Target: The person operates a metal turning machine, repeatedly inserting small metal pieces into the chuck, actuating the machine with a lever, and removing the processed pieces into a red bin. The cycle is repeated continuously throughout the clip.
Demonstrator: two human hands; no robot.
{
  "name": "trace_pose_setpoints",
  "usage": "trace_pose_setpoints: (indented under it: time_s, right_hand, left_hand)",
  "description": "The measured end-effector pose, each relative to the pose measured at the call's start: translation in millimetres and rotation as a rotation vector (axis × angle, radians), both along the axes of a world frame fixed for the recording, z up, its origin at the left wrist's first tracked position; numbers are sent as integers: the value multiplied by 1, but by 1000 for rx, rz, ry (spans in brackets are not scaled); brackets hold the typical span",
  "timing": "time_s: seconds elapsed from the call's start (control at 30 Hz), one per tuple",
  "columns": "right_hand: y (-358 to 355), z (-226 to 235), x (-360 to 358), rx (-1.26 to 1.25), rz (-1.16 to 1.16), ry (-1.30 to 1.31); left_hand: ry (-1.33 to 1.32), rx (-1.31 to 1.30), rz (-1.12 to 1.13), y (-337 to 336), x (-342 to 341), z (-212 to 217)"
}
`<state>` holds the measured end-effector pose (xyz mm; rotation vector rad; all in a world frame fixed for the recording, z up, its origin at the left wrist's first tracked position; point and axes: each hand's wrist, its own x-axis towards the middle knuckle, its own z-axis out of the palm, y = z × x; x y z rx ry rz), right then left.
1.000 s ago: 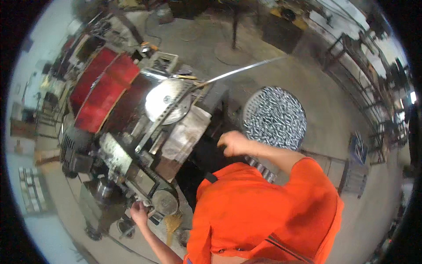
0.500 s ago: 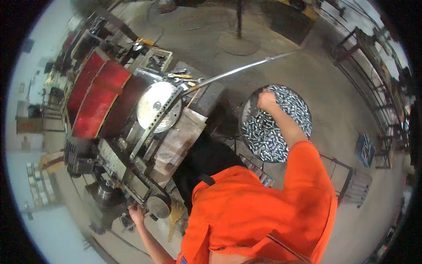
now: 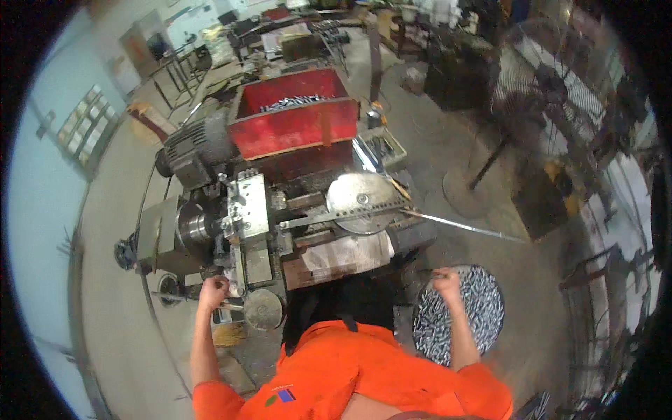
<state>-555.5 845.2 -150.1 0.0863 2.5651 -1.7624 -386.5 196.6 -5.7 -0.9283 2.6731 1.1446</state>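
My left hand (image 3: 214,290), its fingers curled closed, is at the near left side of a lathe-like machine, beside a round metal disc (image 3: 264,310) and a thin rod. What lies in its fingers is too small to make out. My right hand (image 3: 444,281) is closed over the far left part of a round basin (image 3: 418,313) full of short shiny metal cylinders (image 3: 476,308). Its fingers are pressed together and hide whatever they may hold. Between my hands stand the machine's spindle chuck (image 3: 194,224) and a pale tool block (image 3: 250,206).
A red bin (image 3: 294,133) with metal pieces stands behind the machine, near a motor (image 3: 199,147). A perforated lever bar (image 3: 322,217) crosses a round plate (image 3: 360,192); a long rod (image 3: 465,225) juts right. A large fan (image 3: 539,91) stands at the far right.
The view has swung left, bringing the machine nearer the middle. My right hand has come up out of the metal cylinders, closed. My left hand stays by the machine's near end.
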Motion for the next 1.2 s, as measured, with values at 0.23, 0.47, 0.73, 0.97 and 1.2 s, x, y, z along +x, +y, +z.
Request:
trace_pose_setpoints:
  time_s: [0.23, 0.47, 0.73, 0.97, 1.2]
  right_hand:
    - [-221, 177, 38, -7, 791, 560]
    - [-341, 268, 72, 23, 1129, 869]
    - [-362, 260, 61, 58, 1224, 909]
    - [-397, 277, 41, 221, 1431, 1035]
    - [-519, 282, -19, 649, 1275, 1070]
  left_hand:
    - [542, -16, -81, 76, -8, 92]
    - [416, 178, -293, 137, -4, 124]
    - [461, 355, -252, 125, -5, 97]
    - [358, 161, -496, 81, 15, 122]
    - [127, -609, 178, -26, 132, 152]
